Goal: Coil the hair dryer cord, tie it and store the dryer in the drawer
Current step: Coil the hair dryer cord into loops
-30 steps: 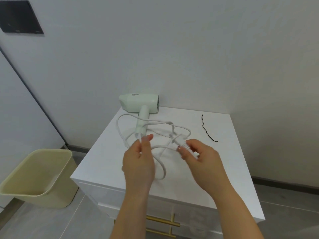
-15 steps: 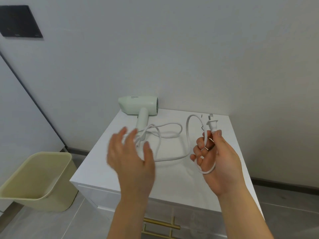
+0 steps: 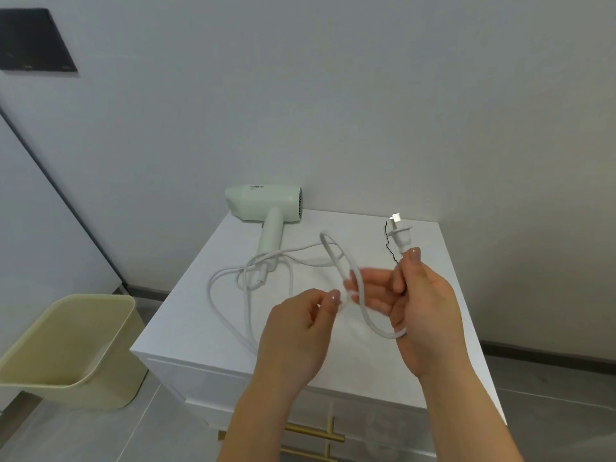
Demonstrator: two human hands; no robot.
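Pale-green dryer (image 3: 263, 203) — nozzle left, handle nearward

Pale grey wall (image 3: 366, 95) with a black panel (image 3: 33, 41), grey tiled floor (image 3: 100, 435), beige bin (image 3: 110, 391) at left

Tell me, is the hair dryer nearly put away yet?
Not nearly. Only one loop is made: the right hand holds the plug end and one loop of cord. The left hand pinches the cord to bring round the next loop. Most of it lies loose by the hair dryer. The black tie lies unused on the cabinet, and the drawer is shut.
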